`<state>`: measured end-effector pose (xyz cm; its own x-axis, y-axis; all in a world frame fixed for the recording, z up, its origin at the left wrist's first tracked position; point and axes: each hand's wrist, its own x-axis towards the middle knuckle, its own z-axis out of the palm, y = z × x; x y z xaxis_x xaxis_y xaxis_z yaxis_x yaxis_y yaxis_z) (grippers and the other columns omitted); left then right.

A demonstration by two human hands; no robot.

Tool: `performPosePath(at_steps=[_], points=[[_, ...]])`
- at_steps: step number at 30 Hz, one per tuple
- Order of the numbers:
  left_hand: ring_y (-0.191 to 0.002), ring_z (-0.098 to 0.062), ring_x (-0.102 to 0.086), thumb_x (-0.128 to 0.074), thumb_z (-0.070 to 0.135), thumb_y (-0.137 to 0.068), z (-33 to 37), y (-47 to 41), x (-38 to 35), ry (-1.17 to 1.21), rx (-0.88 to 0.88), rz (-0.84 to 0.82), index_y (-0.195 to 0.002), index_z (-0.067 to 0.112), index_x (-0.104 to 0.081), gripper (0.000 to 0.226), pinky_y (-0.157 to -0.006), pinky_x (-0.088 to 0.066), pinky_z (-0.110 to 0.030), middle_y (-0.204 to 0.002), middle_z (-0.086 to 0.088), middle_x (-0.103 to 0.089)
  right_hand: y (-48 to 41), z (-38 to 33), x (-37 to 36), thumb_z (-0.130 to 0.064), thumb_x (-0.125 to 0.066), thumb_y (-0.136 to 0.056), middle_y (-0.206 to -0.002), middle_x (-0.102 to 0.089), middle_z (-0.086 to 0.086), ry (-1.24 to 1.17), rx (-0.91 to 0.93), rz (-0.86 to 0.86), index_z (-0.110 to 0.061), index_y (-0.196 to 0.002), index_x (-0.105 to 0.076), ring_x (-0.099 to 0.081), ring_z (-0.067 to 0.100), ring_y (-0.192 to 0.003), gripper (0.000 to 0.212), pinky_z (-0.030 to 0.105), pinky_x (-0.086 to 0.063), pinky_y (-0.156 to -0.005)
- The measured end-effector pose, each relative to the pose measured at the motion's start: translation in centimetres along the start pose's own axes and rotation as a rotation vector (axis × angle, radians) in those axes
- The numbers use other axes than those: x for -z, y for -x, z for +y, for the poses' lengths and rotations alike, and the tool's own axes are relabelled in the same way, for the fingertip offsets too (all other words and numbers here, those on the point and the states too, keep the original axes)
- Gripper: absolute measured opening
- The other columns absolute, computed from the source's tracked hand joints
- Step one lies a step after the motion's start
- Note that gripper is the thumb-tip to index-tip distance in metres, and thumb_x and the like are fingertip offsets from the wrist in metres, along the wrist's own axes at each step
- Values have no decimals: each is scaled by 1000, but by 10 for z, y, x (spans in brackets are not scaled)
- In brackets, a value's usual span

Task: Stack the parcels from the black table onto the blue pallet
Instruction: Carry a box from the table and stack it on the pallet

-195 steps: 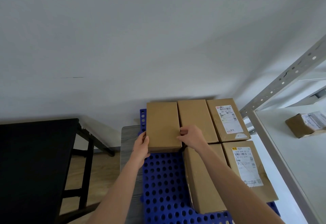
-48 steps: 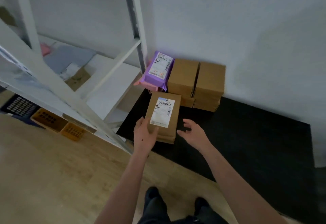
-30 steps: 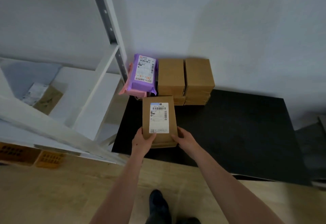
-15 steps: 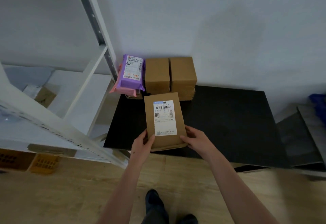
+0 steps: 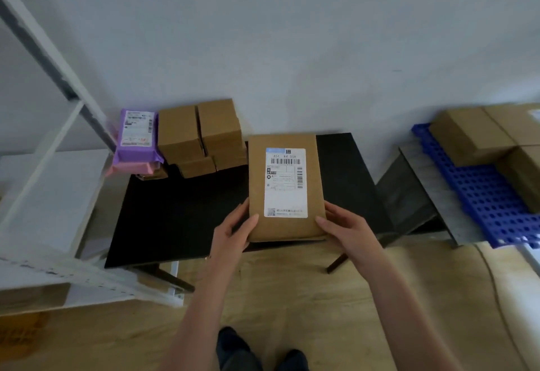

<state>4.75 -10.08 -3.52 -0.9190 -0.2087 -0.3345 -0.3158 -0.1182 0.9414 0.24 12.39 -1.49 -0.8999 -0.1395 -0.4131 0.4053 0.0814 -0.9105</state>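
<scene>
The main risk is a drop. The labelled parcel (image 5: 285, 186) is held only at its near end, so most of its length sticks out unsupported toward the wall. If the contents are heavy at the far end, it could pivot down and slip out over the wooden floor (image 5: 292, 297) in the lower part of the frame.

A second risk comes on the way to the blue pallet (image 5: 479, 192) at the right edge. The stacked parcels (image 5: 470, 134) already on it sit close together (the view there is blurred, so any gaps are hard to judge). A careless set-down could nudge one out of line or leave this one overhanging.

The left hand (image 5: 233, 233) grips the parcel's near left corner, with the thumb lying on the top face and the fingers wrapped round the side. Whether they reach underneath is hidden. The right hand (image 5: 347, 227) mirrors it at the near right corner — thumb on top, palm against the edge. Both forearms reach up from the bottom of the frame and converge on the parcel.

The parcel sits at frame centre, label up, over the near edge of the black table (image 5: 181, 213), and it appears lifted clear rather than resting. At upper left of the table, brown boxes (image 5: 201, 134) and a purple parcel (image 5: 136, 137) wait beside the white rack (image 5: 58, 78).
</scene>
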Motion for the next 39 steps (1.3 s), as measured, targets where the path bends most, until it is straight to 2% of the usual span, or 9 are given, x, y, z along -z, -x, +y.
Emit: performPosePath(at_steps=[4,8,11,19,22,26,31,36,39], points=[[-114,-7,-48,-66,66,-56,7,8,-43,-7,-47,-99,-107,69,-50,54,-83,-47,-26,-127,17,-53,16,4,44,-21,-72,-84,-110,-72,-10,-69,18,68,-34,-118,-65,-66,13,-106,37,34,-53,-93],[-113,-4,-48,-64,61,-59,8,13,-87,-15,-72,-177,-110,66,-49,53,-89,-46,-29,-124,22,-53,35,7,87,-19,-70,-85,-104,-74,-12,-155,44,97,-34,-116,-64,-70,6,-95,35,18,-56,-71],[-112,-4,-50,-65,60,-61,8,14,-117,-52,-83,-241,-114,64,-48,55,-89,-49,-30,-122,25,-53,47,9,115,-21,-69,-85,-102,-74,-15,-208,64,136,-35,-113,-65,-70,1,-92,31,15,-55,-67],[-112,-15,-57,-71,51,-64,4,-5,-191,-110,-53,-382,-129,49,-47,69,-93,-51,-48,-120,6,-58,70,22,177,-31,-71,-82,-95,-73,-24,-243,100,316,-48,-101,-68,-67,-9,-85,26,5,-49,-60],[-112,-15,-58,-74,55,-64,2,-19,-226,-119,-7,-490,-120,55,-51,60,-94,-51,-46,-118,8,-61,74,26,208,-47,-75,-70,-101,-71,-27,-233,92,387,-54,-98,-69,-64,-11,-90,30,12,-49,-69],[-107,-12,-63,-70,47,-71,-3,-37,-281,-115,29,-606,-113,54,-57,44,-90,-54,-42,-112,13,-67,71,31,252,-60,-74,-61,-113,-68,-25,-249,91,477,-52,-107,-69,-61,-3,-107,47,24,-46,-87],[-105,-14,-63,-70,46,-66,-3,-60,-354,-71,98,-650,-113,47,-58,48,-79,-55,-32,-114,9,-66,48,28,311,-42,-71,-81,-112,-69,-23,-231,92,542,-51,-105,-70,-63,-4,-106,25,22,-45,-85],[-112,-17,-60,-72,47,-62,2,-82,-419,-52,102,-671,-131,36,-51,73,-92,-53,-42,-122,1,-61,22,16,371,-32,-66,-89,-112,-70,-21,-255,91,544,-44,-109,-69,-64,-6,-102,24,7,-49,-72],[-113,-19,-58,-70,44,-66,8,-98,-451,-55,90,-662,-133,35,-50,70,-93,-52,-43,-124,0,-59,6,8,400,-32,-66,-88,-115,-69,-20,-274,95,547,-40,-114,-68,-64,-4,-104,27,8,-51,-73]])
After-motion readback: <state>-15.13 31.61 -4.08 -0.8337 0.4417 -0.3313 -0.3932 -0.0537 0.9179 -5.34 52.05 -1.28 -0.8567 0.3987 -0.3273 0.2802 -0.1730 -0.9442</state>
